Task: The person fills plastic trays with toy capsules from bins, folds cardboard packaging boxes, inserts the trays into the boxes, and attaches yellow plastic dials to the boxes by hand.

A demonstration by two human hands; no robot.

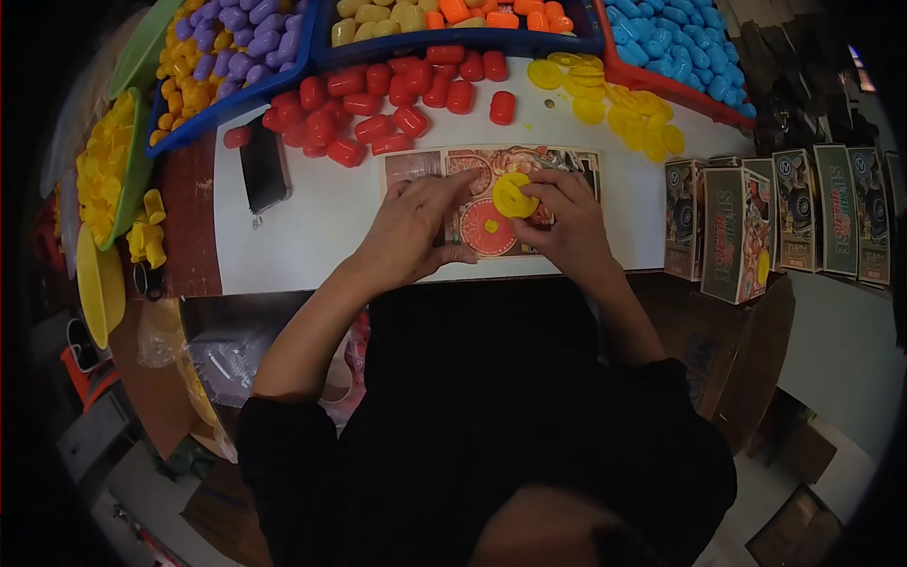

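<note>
A flat printed cardboard piece (406, 168) with red, round citrus-like pictures lies on the white tabletop in front of me. My left hand (404, 231) rests on its left part, fingers stretched out and thumb apart, with nothing visible in it. Over the right part, my right hand (573, 227) pinches a round yellow plastic disc (511, 197) between thumb and fingers. A small yellow spot shows in the middle of the lower red circle on the cardboard. Whether the disc touches the cardboard, I cannot tell.
Red capsules (373, 128) and yellow discs (642, 118) lie loose behind the cardboard. Bins of purple capsules (241, 42), orange ones (505, 19) and blue ones (671, 42) line the back. A phone (265, 170) lies left; printed boxes (737, 231) stand right.
</note>
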